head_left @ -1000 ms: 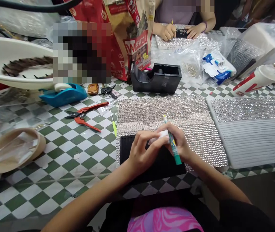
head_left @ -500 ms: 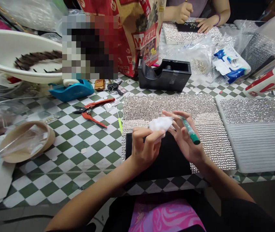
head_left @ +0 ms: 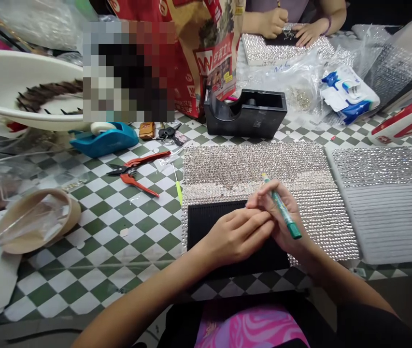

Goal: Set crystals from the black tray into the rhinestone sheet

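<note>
My right hand [head_left: 287, 215] is closed round a green pen [head_left: 281, 210], its yellowish tip pointing up and away from me. Against its palm and fingers lies my left hand [head_left: 240, 234], fingers pressed together and curled, tips hidden. What the left hand holds, if anything, does not show; the white tissue is out of sight. Both hands are above a ribbed black tray [head_left: 206, 220]. That tray rests on a sheet of rows of shiny rhinestones [head_left: 223, 164], with a paler band across its middle.
Left of the sheet lie red-handled pruning shears [head_left: 133, 171] and a yellow-green tool [head_left: 178, 191]. Behind it stands a black tape dispenser [head_left: 245, 116]. To the right lies a half-covered rhinestone panel [head_left: 397, 212]. Across the table, a co-worker's hands [head_left: 309, 34] work on another sheet.
My left hand has moved down and right to meet my right hand. The white tissue it pinched no longer shows. The pen's tip has come into view.
</note>
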The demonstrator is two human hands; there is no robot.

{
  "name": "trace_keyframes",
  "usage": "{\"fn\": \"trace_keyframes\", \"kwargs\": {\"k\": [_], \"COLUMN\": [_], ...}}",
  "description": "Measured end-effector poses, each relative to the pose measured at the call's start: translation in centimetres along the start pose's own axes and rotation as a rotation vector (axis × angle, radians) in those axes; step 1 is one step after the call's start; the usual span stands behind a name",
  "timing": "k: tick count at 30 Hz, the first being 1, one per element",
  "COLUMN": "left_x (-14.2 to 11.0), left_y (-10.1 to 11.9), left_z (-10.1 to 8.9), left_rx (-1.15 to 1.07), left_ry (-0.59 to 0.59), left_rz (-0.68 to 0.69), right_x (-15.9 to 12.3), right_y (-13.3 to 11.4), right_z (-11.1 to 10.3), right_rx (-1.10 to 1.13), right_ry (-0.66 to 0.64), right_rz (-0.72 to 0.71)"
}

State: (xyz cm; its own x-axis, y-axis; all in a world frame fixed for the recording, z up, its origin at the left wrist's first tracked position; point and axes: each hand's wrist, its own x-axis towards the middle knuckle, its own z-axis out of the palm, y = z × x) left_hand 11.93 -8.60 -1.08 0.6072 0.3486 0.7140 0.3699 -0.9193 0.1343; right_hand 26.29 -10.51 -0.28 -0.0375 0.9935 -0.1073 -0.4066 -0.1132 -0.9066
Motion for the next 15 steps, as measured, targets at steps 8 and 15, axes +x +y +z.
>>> {"fn": "trace_keyframes", "kwargs": {"k": [8,15], "left_x": [-0.53,-0.41], "left_y": [-0.3,-0.35], "left_z": [0.01,0.27], "left_rx": [0.005,0.004], "left_ry": [0.062,0.077], "left_rz": [0.003,0.029], "right_x": [0.09,-0.41], "right_y": [0.05,-0.36], "right_z": [-0.15,0.28], "right_rx": [-0.004,-0.002], "right_ry": [0.05,-0.018], "right_rz": [0.013,-0.012]}}
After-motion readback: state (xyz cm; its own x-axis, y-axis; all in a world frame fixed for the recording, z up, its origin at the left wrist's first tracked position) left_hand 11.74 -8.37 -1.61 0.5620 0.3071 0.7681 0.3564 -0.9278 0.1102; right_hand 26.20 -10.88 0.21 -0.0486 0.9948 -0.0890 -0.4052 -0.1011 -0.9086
